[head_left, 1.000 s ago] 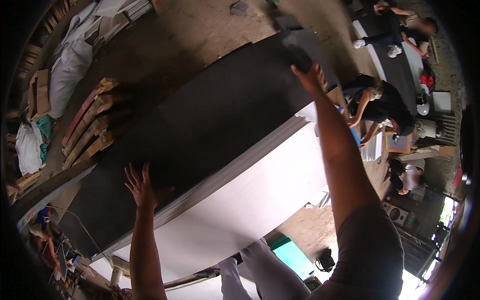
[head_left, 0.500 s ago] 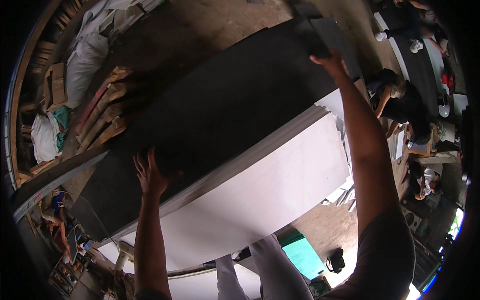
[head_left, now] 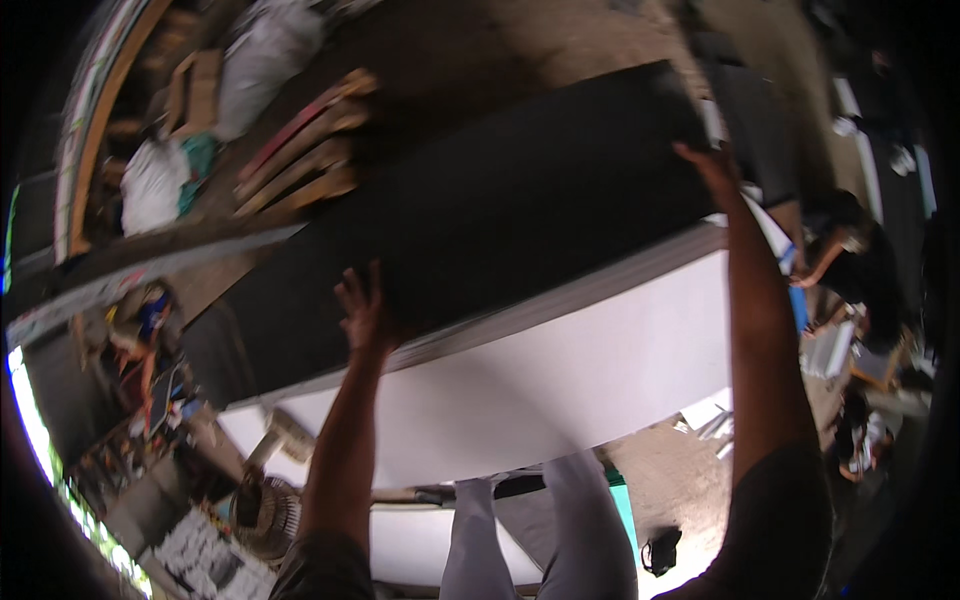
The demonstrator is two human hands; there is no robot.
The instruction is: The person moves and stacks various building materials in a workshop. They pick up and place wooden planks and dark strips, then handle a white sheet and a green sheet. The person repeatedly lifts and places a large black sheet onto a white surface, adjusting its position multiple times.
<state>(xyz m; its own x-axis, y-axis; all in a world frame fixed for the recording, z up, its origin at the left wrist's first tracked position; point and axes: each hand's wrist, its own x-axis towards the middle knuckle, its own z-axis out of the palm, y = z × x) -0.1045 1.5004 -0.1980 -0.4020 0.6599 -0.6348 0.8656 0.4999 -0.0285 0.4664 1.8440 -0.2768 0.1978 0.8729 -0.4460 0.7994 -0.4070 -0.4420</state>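
A large black sheet [head_left: 500, 190] lies in front of me on top of a thick stack of sheets, whose layered edge [head_left: 560, 300] faces me. Its near side drops to a white panel [head_left: 560, 370]. My left hand [head_left: 366, 318] rests near the sheet's close edge, left of centre, fingers spread. At the right-hand end, my right hand [head_left: 714, 172] grips the black sheet's short edge, thumb on top; its other fingers are partly hidden and blurred. Another dark sheet [head_left: 755, 125] shows just beyond that end.
Wooden pieces [head_left: 310, 150] and white sacks [head_left: 155, 185] are at the far left. A long grey beam [head_left: 150, 275] juts in from the left. A fan [head_left: 265, 510] stands lower left. Co-workers [head_left: 860, 260] sit at the right. A black bag [head_left: 660, 550] lies on the floor.
The view has swung, so most things sit further right. A gap now shows between the black sheet's right end and the dark sheet beyond. Both hands stay at the black sheet.
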